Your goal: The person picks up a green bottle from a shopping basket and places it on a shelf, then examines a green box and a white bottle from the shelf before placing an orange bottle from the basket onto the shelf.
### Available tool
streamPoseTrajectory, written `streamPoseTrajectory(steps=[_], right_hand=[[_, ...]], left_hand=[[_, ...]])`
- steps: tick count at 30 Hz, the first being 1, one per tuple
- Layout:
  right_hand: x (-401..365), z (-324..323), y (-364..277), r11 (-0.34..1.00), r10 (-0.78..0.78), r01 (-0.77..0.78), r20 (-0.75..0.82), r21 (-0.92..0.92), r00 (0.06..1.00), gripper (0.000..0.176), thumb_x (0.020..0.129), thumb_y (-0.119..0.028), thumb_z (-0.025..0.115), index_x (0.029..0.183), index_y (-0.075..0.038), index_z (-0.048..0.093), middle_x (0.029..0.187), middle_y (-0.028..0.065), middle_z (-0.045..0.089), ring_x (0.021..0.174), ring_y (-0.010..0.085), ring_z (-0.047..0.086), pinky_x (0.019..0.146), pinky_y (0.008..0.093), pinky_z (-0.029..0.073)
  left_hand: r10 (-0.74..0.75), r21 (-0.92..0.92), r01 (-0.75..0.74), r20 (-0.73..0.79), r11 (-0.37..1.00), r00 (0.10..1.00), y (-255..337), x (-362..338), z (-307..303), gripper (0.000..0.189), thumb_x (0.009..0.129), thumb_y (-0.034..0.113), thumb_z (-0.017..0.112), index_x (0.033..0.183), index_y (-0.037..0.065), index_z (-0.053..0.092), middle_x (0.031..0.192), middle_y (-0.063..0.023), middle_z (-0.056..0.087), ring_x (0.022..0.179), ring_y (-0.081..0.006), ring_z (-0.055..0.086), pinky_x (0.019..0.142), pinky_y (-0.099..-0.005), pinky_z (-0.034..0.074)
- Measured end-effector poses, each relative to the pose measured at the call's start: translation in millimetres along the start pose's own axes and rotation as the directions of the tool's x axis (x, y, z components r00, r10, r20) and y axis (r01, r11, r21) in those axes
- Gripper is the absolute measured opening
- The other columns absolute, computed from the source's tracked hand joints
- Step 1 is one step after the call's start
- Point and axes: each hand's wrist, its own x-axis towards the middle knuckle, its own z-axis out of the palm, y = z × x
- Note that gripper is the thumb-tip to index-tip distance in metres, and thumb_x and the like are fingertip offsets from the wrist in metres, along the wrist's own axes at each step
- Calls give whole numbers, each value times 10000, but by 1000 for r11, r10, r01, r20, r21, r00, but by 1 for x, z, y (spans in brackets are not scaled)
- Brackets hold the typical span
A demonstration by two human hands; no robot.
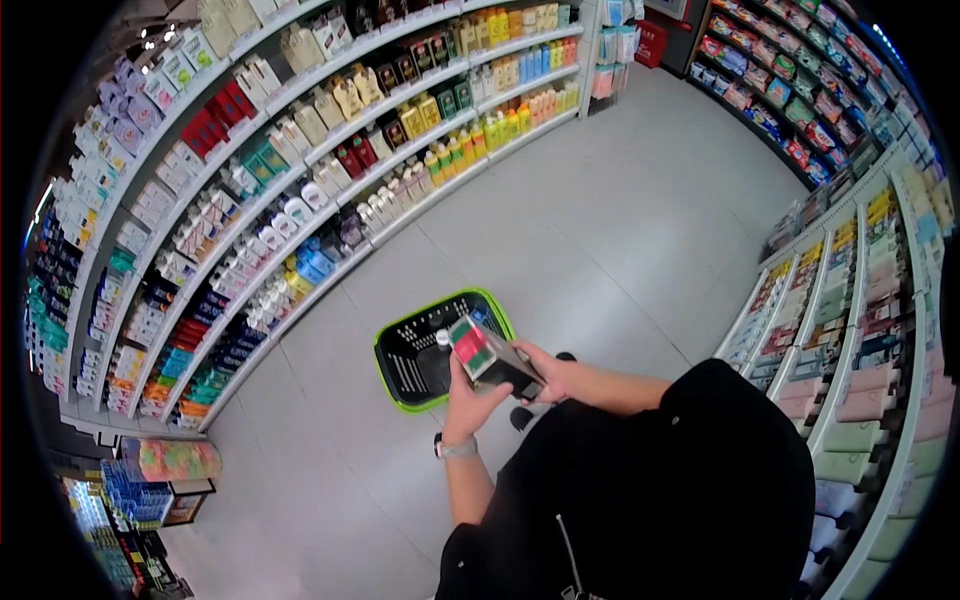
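Both of my hands are closed around a dark box [490, 362] with a red and green panel on one side. My left hand [468, 405], with a watch on its wrist, grips the near-left side of the box. On its right end sits my right hand [547, 374], fingers wrapped around the edge. Below the box, a black shopping basket with a bright green rim [408, 404] stands on the floor. A white-capped item [443, 338] shows inside it, and the box and my hands hide part of the basket.
A long curved-looking shelf unit [330, 205] full of bottles and boxes runs along the left. Shelves [845, 360] with packaged goods stand close on the right. A rack of colourful packets [780, 90] is at the far right. Grey floor tiles [590, 190] lie between them.
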Motion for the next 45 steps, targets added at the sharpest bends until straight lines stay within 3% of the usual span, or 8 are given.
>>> streamPoseTrajectory(steps=[7,13,20,25,32,33,34,45], right_hand=[[-8,-4,-4,976,216,-217,204,-19,955,628,898,-735,413,965,-136,593,690,68,572,539,210,552,465,306,454],[-33,-33,-27,955,290,-291,358,-53,888,745,925,-704,371,1221,-60,598,873,188,687,563,238,657,432,259,441],[-88,-69,-89,999,23,-35,354,28,935,664,972,-635,292,1295,-125,569,1166,187,672,930,355,713,440,261,418],[-121,-137,-138,956,-258,288,328,-47,909,544,994,-552,309,1239,-177,617,1094,25,699,960,240,679,607,366,543],[-185,-193,-177,868,-494,478,353,138,795,618,968,-558,526,1409,-135,437,1315,53,577,1122,202,606,859,461,539],[-190,-202,-181,836,-532,546,323,53,783,595,965,-516,563,1398,-128,440,1314,55,577,1137,200,597,897,459,521],[-196,-209,-184,796,-569,604,296,-36,767,575,962,-473,601,1387,-120,443,1312,57,577,1151,197,589,935,457,503],[-226,-245,-236,516,-855,815,-96,-263,510,632,824,-183,821,1281,15,433,1098,72,629,1030,126,601,934,286,487]], left_hand=[[35,-130,-29,44,991,998,-15,20,4,907,672,68,852,1421,22,342,1302,-96,533,1213,-202,519,1053,-360,399],[-176,-50,180,76,982,981,-10,56,35,509,820,142,755,1252,3,525,1147,-81,642,1054,-174,593,929,-324,476],[55,154,-37,-116,987,992,-21,128,116,484,980,379,613,1236,-27,548,1084,-80,656,945,-148,592,839,-306,490],[9,227,35,-193,973,981,-27,182,187,431,1045,378,482,1209,-13,559,1053,-72,658,921,-131,598,812,-297,499],[-166,-65,159,-139,985,976,-38,259,281,501,1063,409,378,1008,-19,633,914,-80,669,787,-130,600,709,-300,496],[-89,239,87,-3,967,996,-54,269,279,387,1041,335,443,1011,-1,632,891,-66,665,742,-125,604,641,-289,500],[-226,-138,215,-69,967,972,-60,272,293,285,1008,256,502,1041,3,628,906,-72,673,749,-138,630,611,-283,520],[-370,-446,415,190,793,910,-58,313,339,530,1070,432,300,1368,30,475,1319,-121,575,1158,-216,584,1005,-363,474]])
